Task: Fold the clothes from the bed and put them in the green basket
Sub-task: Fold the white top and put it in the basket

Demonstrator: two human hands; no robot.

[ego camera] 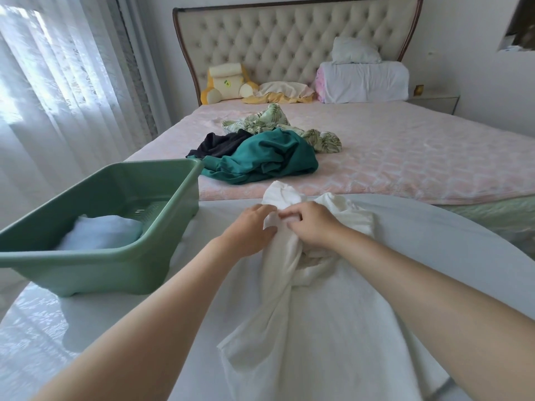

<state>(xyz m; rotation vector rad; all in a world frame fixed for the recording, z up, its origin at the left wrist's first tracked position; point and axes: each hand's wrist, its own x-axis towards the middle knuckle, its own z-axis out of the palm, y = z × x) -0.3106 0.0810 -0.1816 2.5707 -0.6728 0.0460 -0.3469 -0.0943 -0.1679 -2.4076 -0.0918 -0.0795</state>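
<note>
1. We were at the folding step. One white garment (278,285) lay twisted and bunched on the desk (376,314), running from our hands back toward us and not yet flat.
2. Our left hand (252,227) pinched the upper edge of the cloth with curled fingers. Our right hand (312,224), just beside it, gripped the same bunch with its fingers curled round it.
3. We judged that the next move called for untwisting the cloth and spreading it flat on the desk before making any fold. Only then could it go to the green basket (86,256), which stood on the desk to our left.
4. We counted one basket, with one pale folded piece (101,231) inside it, and one garment in our hands.
5. On the bed (405,157) we counted three unfolded garments in a heap: a teal one (269,157), a black one (220,144) and a leaf-printed one (260,121). The heap could have hidden more.
6. By that count we judged the task less than half done.
</note>
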